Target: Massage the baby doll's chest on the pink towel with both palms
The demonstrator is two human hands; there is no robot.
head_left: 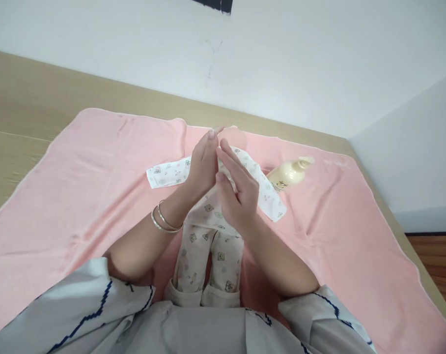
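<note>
Here the left hand [203, 164] and right hand [238, 194] meet palm to palm, each grip flat open and empty (bangles [164, 220] on the left wrist), above a doll [204, 250] lying on the pink towel [79, 187]; a bottle [289, 173] lies nearby.

Your left hand [203, 164]: upright, fingers straight and together, palm turned to the right | your right hand [236, 191]: flat, fingers stretched, laid against the left palm | both forearms: bare, angled inward from the elbows, converging at centre.
</note>
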